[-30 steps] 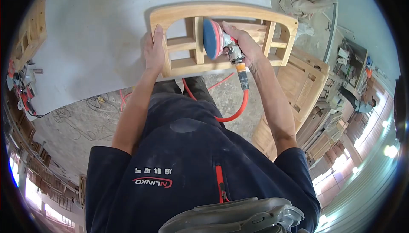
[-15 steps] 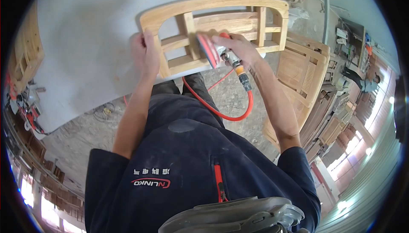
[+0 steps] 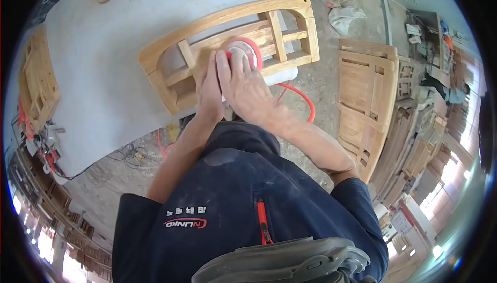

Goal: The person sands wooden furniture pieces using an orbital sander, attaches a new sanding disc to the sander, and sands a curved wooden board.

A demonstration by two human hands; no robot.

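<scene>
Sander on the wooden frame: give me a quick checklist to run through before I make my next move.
1. Right hand on the sander: ok.
2. Sander pad side down over the frame: ok, its top faces up.
3. Left hand well away from the sander: not ok, its fingers are close beside it.
4. Whole frame on the table: not ok, the end at the picture's right juts past the edge.
5. Hose off the top of the frame: ok where it shows, it loops beyond the table edge.
6. Sander switched off: cannot tell.

Sander (image 3: 251, 48) seemingly on frame (image 3: 207, 23)
</scene>
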